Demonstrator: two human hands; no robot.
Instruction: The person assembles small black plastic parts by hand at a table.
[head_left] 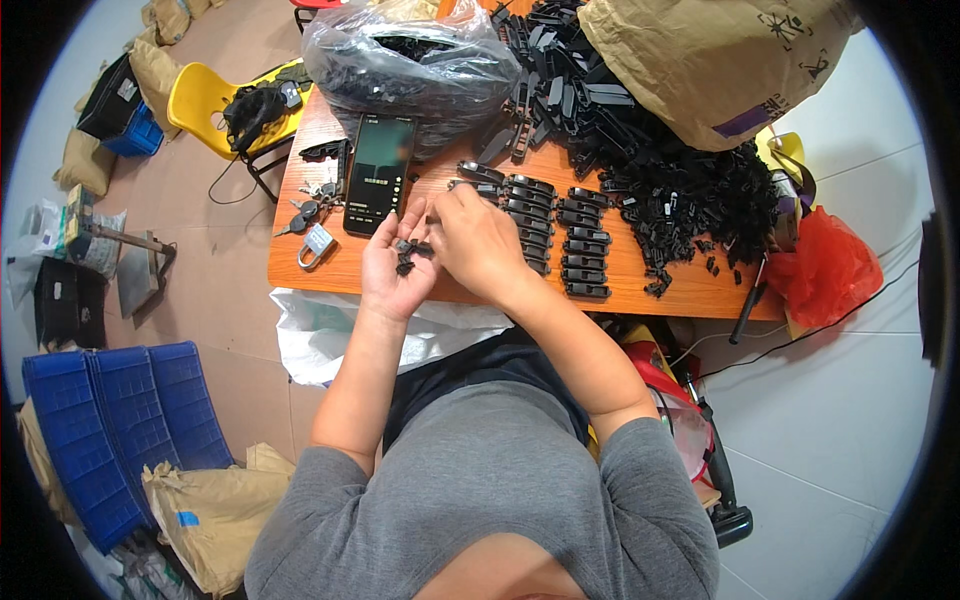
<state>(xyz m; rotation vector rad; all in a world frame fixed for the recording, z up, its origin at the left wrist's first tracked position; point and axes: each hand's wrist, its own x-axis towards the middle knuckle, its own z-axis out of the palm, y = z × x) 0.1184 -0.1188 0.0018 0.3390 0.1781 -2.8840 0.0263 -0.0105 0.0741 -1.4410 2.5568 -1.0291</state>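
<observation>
My left hand (395, 270) is turned palm up, with a few small black plastic parts (410, 254) resting in its cupped palm. Just right of it, my right hand (475, 238) has its fingers bent and drawn together, beside the left fingertips. What sits between those fingertips is hidden. Under and beyond the right hand, long black plastic pieces (530, 200) lie stacked in a neat column. A second column of similar black pieces (585, 262) lies to its right.
A phone (380, 170), keys (318, 205) and a padlock (318, 245) lie at left on the wooden table (290, 265). Behind stands a clear plastic bag (410, 75) of black parts. Loose black parts (700, 190) heap at right, below a brown paper sack (710, 70).
</observation>
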